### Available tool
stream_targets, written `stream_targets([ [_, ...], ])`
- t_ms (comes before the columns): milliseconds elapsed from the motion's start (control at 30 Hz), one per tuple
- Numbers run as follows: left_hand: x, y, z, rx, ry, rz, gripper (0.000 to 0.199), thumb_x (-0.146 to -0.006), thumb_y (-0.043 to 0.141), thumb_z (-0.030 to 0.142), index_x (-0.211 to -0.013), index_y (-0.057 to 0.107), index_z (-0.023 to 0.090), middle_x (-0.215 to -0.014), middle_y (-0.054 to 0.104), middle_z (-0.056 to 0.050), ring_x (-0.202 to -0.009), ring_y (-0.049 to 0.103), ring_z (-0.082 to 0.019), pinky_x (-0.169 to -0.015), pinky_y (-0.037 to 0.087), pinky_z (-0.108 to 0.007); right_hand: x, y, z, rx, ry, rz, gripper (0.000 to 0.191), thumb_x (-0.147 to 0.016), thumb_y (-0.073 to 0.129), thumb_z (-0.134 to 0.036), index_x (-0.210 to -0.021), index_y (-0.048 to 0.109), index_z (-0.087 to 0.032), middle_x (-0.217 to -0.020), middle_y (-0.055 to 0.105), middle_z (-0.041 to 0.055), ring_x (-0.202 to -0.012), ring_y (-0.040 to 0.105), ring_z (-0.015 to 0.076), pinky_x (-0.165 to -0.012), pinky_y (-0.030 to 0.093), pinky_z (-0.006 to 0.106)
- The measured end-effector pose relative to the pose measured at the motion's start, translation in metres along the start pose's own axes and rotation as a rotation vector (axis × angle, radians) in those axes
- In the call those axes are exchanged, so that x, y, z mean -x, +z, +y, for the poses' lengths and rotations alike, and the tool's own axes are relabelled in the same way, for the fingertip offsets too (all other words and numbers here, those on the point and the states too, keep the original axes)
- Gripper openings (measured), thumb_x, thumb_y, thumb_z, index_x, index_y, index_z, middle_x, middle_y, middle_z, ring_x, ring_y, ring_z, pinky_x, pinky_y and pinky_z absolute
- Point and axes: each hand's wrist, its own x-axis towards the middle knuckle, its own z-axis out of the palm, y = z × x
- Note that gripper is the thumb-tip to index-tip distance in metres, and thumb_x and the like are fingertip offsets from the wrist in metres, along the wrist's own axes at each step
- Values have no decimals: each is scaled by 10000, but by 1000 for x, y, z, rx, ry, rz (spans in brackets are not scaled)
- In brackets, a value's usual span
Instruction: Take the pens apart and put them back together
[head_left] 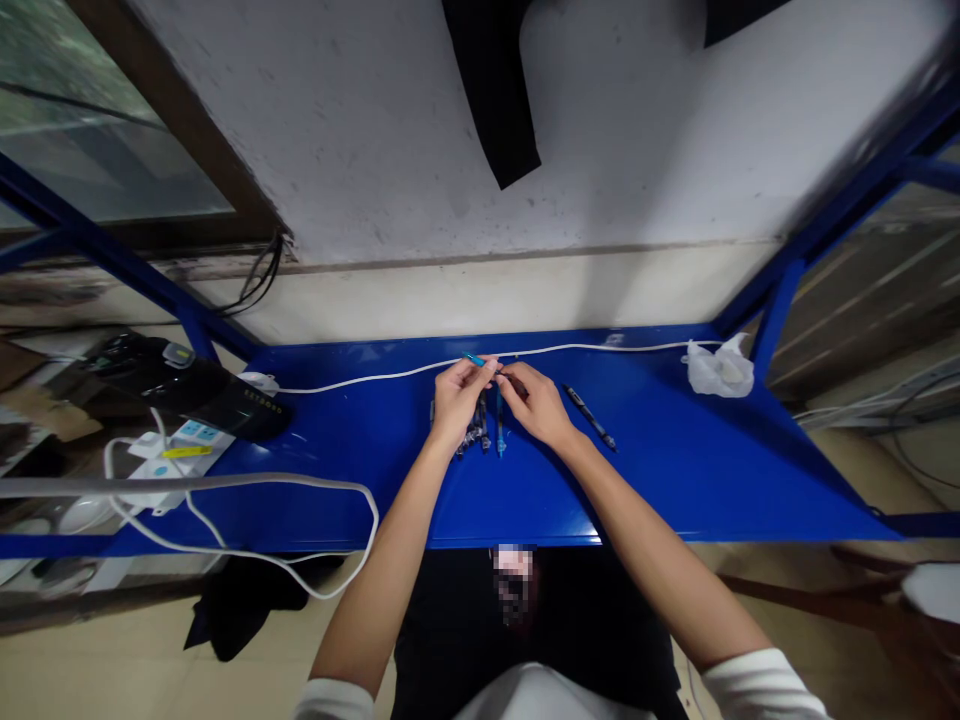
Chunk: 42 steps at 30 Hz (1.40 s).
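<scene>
Both my hands meet over the middle of the blue table, fingertips close together. My left hand (454, 398) pinches a pen with a bright blue end (472, 358) that sticks out past the fingers. My right hand (541, 402) has its fingers closed around a dark length in line with that blue end; whether both are one pen or two parts is hidden by the fingers. Beneath and between my hands lie several dark pens (484, 425) and a blue pen (501, 428). A black pen (589, 416) lies apart, right of my right hand.
A white cable (360, 381) runs along the table's back edge to a crumpled white plastic bag (720, 370). On the left are a black cylindrical object (217, 395), a power strip (180, 465) and a looping white cord (300, 482). Blue frame posts (776, 320) flank the table (690, 470).
</scene>
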Motion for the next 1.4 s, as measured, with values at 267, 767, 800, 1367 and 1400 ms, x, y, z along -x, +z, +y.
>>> stream_targets([
  [267, 1, 0, 1, -31, -9, -22, 323, -834, 959, 423, -1065, 889, 207, -937, 814, -60, -832, 722, -179, -807, 571, -299, 1, 4, 5, -88, 81, 52, 216, -1104, 581, -456, -1076, 477, -269, -866, 612, -3, -707, 581, 191, -691, 459, 339],
  [767, 1, 1, 2, 35, -51, -2, 380, -778, 994, 328, -1116, 869, 207, -993, 852, -78, -948, 798, -225, -973, 617, -378, 0, 4, 8, -73, 59, 50, 229, -1128, 569, -480, -1079, 576, -256, -959, 683, 36, -800, 609, 208, -782, 491, 355],
  [800, 1, 1, 2, 33, -43, -1, 373, -783, 991, 326, -1113, 867, 205, -1006, 853, -83, -954, 800, -227, -979, 618, -382, 0, 5, 8, -80, 56, 58, 230, -1127, 567, -482, -1093, 568, -255, -960, 678, 37, -797, 609, 207, -780, 495, 355],
  [1367, 1, 0, 4, 33, -35, 30, 337, -782, 982, 321, -1071, 856, 202, -1071, 863, -91, -1012, 796, -236, -1024, 576, -377, -1, 5, 7, -100, 31, 46, 273, -1150, 534, -497, -1094, 619, -243, -961, 693, 46, -817, 636, 213, -801, 513, 353],
  [1400, 1, 0, 5, 32, -34, 32, 340, -783, 981, 324, -1074, 855, 202, -1072, 863, -92, -1012, 796, -237, -1025, 575, -378, -2, 5, 7, -99, 26, 28, 286, -1164, 498, -488, -1090, 629, -244, -971, 703, 51, -828, 641, 214, -815, 514, 355],
])
